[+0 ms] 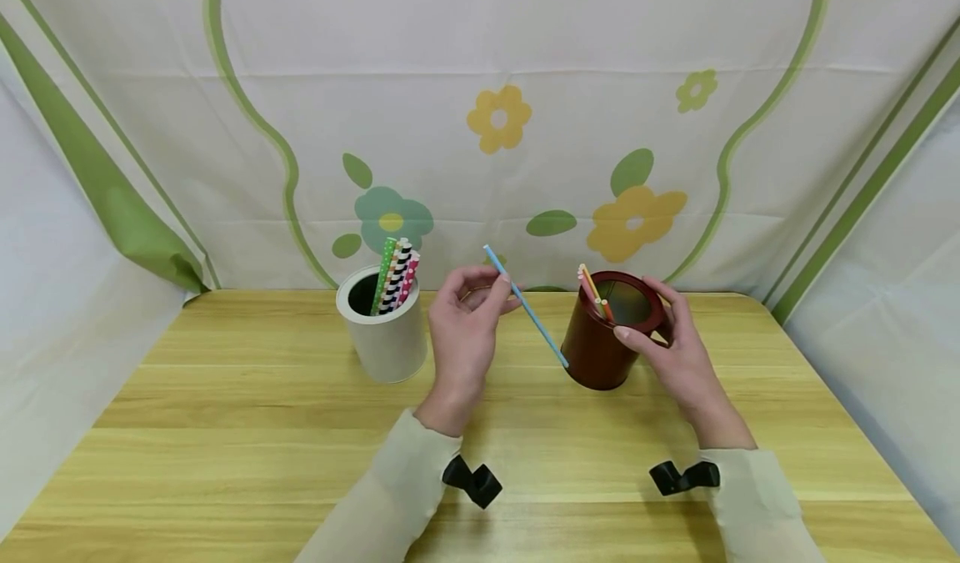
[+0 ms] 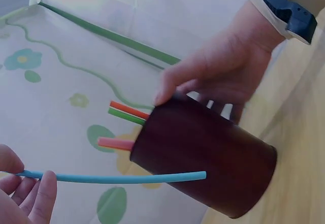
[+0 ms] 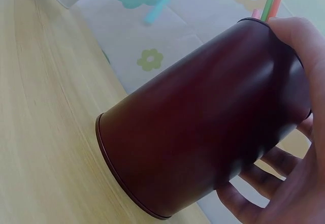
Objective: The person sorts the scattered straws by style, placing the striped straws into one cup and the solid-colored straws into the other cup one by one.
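Observation:
My left hand [image 1: 467, 321] pinches a light blue paper straw [image 1: 534, 319] near its upper end, between thumb and fingers. The straw slants down to the right, its lower end in front of the dark red cup [image 1: 600, 354] in the head view. Around that cup's right side my right hand [image 1: 682, 354] curls, thumb at the rim and fingers behind. Several straws in orange, pink and green [image 2: 124, 115] lean inside the dark red cup. Left of my left hand stands a white cup [image 1: 390, 350] holding several patterned straws [image 1: 395, 278], green dotted, black striped and pink dotted.
Both cups stand on a wood-grain table [image 1: 247, 429]. Behind its far edge hangs a white cloth [image 1: 420, 129] with printed flowers and green lines. More cloth hangs at both sides. Each wrist wears a small black camera mount [image 1: 472, 481].

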{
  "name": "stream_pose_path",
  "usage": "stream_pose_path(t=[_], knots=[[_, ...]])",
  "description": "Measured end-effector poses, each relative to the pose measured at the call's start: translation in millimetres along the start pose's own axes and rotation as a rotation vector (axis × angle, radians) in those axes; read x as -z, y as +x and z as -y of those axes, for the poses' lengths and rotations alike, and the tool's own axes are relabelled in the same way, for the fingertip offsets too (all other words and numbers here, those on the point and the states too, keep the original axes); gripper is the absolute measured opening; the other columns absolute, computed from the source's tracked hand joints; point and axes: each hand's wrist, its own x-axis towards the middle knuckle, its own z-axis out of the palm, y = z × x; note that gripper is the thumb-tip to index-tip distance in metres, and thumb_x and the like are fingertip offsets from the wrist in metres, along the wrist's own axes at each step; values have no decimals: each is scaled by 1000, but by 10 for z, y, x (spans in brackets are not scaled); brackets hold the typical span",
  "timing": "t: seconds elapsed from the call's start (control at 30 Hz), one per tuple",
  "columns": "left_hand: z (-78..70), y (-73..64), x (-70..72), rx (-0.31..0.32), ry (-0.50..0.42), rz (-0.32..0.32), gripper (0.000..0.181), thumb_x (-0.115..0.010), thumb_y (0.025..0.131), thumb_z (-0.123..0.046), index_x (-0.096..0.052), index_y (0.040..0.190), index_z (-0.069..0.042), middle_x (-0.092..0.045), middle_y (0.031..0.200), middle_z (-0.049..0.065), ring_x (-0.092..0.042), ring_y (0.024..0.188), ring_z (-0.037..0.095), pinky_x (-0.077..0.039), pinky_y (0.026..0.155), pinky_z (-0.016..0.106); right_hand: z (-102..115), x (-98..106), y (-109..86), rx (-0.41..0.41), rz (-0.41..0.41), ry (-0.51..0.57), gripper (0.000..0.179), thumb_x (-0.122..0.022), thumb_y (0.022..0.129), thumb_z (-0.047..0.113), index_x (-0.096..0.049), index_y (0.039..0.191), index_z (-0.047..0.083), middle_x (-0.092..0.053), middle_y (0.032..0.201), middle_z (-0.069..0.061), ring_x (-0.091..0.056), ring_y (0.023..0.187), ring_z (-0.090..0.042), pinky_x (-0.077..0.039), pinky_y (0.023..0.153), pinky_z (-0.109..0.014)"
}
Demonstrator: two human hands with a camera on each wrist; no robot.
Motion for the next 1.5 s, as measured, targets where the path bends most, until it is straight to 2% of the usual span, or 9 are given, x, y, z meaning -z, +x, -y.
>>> stream_pose_path(t=[0.13, 0.23, 0.5, 0.77, 0.93, 1.1, 1.27, 1.37, 1.5], knots=[[-109, 10, -25, -46, -15, 4, 14, -71, 100, 1, -68, 113, 5, -72, 108, 21, -81, 93, 27, -67, 84, 35, 1, -10, 0, -1, 0, -2, 81, -71, 105, 23, -23, 170, 34, -48, 158, -14, -53, 127, -1, -49, 93, -10], [-179, 26, -42, -60, -38, 4, 13, -70, 100, 1, -67, 113, 4, -72, 109, 22, -81, 95, 30, -67, 85, 35, 7, -11, -5, -8, 1, 1, 82, -71, 105, 22, -23, 170, 34, -47, 159, -14, -53, 127, -1, -49, 93, -10], [-308, 50, -78, -122, -115, 3, 13, -71, 99, 5, -64, 110, 2, -71, 101, 8, -80, 92, 23, -67, 85, 35, 18, -16, -4, -17, 2, 3, 83, -72, 105, 22, -23, 170, 37, -47, 159, -12, -53, 128, -2, -49, 93, -10], [-374, 51, -130, -195, -143, 15, 16, -71, 98, 6, -64, 111, 1, -69, 102, 6, -80, 98, 35, -67, 86, 40, 8, -28, 8, 5, 1, -5, 81, -71, 105, 22, -24, 169, 36, -49, 156, -12, -54, 127, -1, -50, 93, -10], [-348, 45, -176, -178, -149, 13, 16, -71, 98, 6, -63, 111, 1, -69, 102, 6, -80, 101, 35, -67, 87, 40, 14, -29, 14, -2, 3, -5, 82, -72, 105, 23, -23, 170, 35, -48, 159, -17, -53, 127, -2, -49, 93, -10], [-303, 49, -243, -152, -144, 48, 16, -71, 98, 6, -63, 112, 1, -70, 105, 10, -80, 104, 36, -66, 90, 40, 23, -24, 9, -14, -2, -6, 83, -72, 105, 22, -22, 170, 36, -48, 158, -13, -52, 127, -1, -49, 93, -10], [-208, 41, -308, -130, -86, 75, 16, -73, 98, 4, -65, 112, 5, -73, 110, 22, -78, 99, 21, -66, 90, 34, 27, -21, -3, -23, -11, 0, 84, -72, 105, 21, -22, 170, 36, -48, 157, -9, -53, 127, -1, -49, 93, -9], [-123, 26, -342, -122, -29, 76, 17, -74, 97, 3, -67, 112, 6, -75, 110, 22, -74, 96, 13, -63, 88, 27, 26, -18, -9, -25, -12, 3, 84, -72, 105, 20, -21, 170, 35, -47, 158, -10, -52, 127, -1, -49, 93, -8], [7, 20, -394, -106, 38, 93, 16, -74, 97, 2, -69, 113, 5, -74, 110, 20, -71, 95, 10, -61, 87, 23, 22, -17, -18, -26, -18, 3, 84, -72, 105, 20, -21, 170, 35, -47, 158, -11, -52, 126, -1, -48, 93, -8]])
